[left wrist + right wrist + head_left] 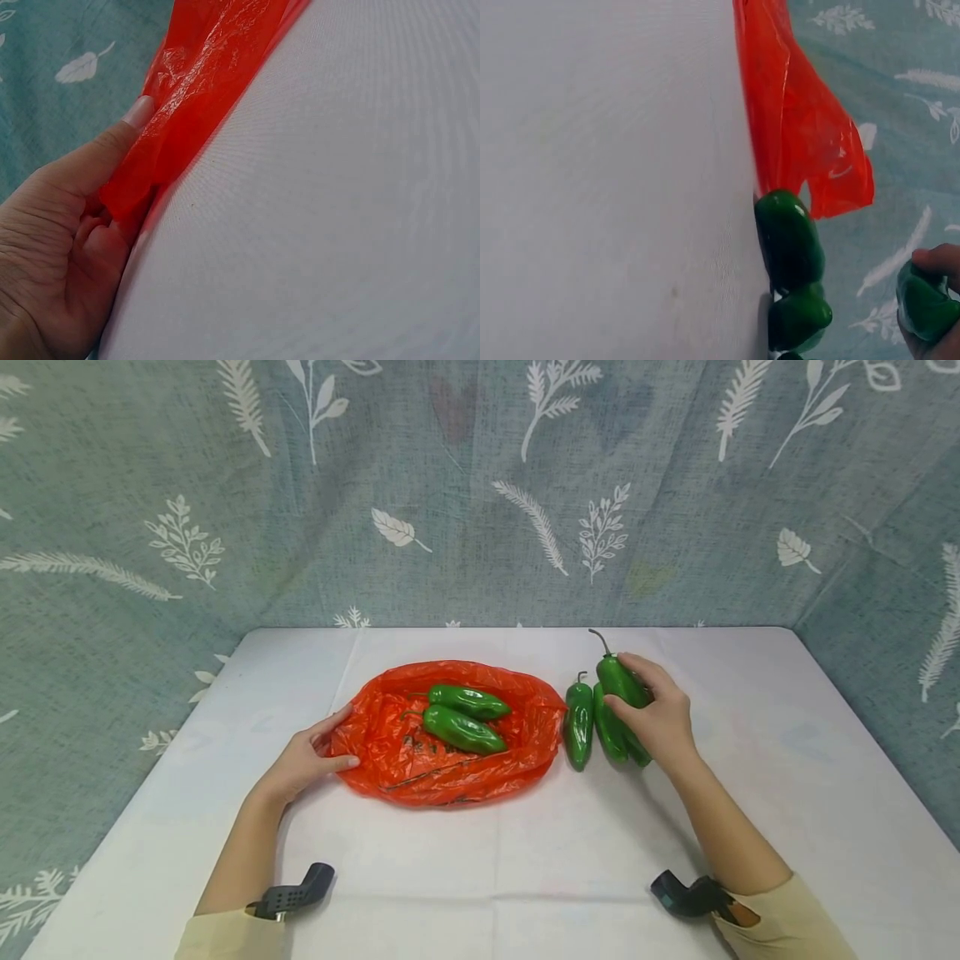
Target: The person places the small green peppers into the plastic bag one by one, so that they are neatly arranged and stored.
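A red plastic bag (378,764) lies spread with its mouth facing up. Inside it two green peppers (463,731) rest side by side. My left hand (300,764) pinches the bag's left rim, and in the left wrist view the thumb (139,112) presses on the red film. With fingers and thumb, my right hand (663,710) grips a green pepper (618,678), stem pointing away. In the right wrist view that held pepper (924,304) is raised apart from the others. Beneath and left of it, several green peppers (579,727) lie beside the bag's right edge.
A white cloth (495,877) covers the table. Behind it hangs a blue-green curtain (465,527) with white leaf prints. Each wrist wears a black camera mount, one on the left (300,893) and one on the right (690,895).
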The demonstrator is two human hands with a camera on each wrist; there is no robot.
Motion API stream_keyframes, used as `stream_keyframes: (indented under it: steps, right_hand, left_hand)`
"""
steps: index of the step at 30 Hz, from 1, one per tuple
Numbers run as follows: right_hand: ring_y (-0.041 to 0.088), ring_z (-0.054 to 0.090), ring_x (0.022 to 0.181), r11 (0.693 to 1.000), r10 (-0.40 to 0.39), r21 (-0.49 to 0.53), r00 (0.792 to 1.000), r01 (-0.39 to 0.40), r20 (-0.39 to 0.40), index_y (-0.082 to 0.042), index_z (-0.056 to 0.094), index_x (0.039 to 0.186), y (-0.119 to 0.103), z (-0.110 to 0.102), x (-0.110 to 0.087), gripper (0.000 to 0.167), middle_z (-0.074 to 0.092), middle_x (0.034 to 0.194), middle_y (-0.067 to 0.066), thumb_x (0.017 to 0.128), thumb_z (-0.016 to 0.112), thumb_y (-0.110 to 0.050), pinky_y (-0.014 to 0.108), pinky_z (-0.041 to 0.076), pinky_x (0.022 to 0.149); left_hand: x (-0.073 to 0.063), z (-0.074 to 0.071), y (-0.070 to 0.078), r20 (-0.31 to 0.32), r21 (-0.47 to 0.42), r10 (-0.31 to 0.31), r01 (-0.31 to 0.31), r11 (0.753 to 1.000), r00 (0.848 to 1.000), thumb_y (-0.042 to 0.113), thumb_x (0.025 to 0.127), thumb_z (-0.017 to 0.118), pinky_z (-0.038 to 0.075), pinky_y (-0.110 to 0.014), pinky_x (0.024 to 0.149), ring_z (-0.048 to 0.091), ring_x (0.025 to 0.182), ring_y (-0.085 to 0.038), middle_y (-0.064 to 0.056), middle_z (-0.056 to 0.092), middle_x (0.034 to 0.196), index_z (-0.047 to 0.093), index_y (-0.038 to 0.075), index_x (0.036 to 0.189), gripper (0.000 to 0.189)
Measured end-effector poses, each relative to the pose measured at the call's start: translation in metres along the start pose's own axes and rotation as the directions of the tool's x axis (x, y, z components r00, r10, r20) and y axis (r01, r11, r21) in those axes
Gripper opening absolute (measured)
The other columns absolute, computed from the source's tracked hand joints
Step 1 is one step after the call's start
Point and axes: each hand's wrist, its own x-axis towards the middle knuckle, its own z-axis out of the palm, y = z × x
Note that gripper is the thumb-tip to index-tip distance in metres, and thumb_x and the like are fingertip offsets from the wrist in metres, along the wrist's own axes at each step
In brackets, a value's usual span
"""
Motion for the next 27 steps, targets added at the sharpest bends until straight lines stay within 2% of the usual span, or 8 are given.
stream_keyframes:
  steps: [6, 17, 27]
  right_hand:
    - [0.03, 0.052, 0.119, 0.999, -0.013, 0.036, 1.0, 0.013, -0.002, -0.004, 0.055, 0.13, -0.007, 0.007, 0.003, 0.056, 0.053, 0.134, 0.014, 0.078, 0.075, -0.001, 0.048, 0.046, 0.098]
    - [0.028, 0.051, 0.123, 0.995, -0.072, 0.078, 0.996, 0.069, 0.043, -0.008, 0.055, 0.132, -0.023, 0.016, 0.009, 0.057, 0.052, 0.137, 0.01, 0.078, 0.075, -0.004, 0.047, 0.046, 0.098]
    - [0.027, 0.05, 0.126, 0.988, -0.101, 0.121, 0.992, 0.092, 0.073, -0.009, 0.056, 0.132, -0.038, 0.025, 0.011, 0.056, 0.052, 0.138, 0.009, 0.08, 0.074, -0.004, 0.046, 0.047, 0.097]
  left_hand:
    - [0.001, 0.0, 0.0, 0.004, -0.006, -0.001, 0.001, 1.0, 1.0, 0.028, 0.079, 0.077, 0.027, -0.053, 0.11, 0.019, 0.143, -0.034, -0.011, 0.024, 0.155, 0.025, 0.018, 0.151, 0.089]
    - [0.0, 0.001, 0.002, -0.003, 0.007, -0.007, 0.007, 1.0, 1.0, 0.029, 0.079, 0.076, 0.025, -0.056, 0.111, 0.018, 0.143, -0.035, -0.011, 0.024, 0.155, 0.026, 0.021, 0.151, 0.088]
    - [-0.001, 0.0, 0.002, -0.004, 0.0, 0.001, -0.001, 1.0, 1.0, 0.028, 0.079, 0.076, 0.026, -0.055, 0.111, 0.017, 0.143, -0.035, -0.012, 0.024, 0.155, 0.026, 0.017, 0.15, 0.088]
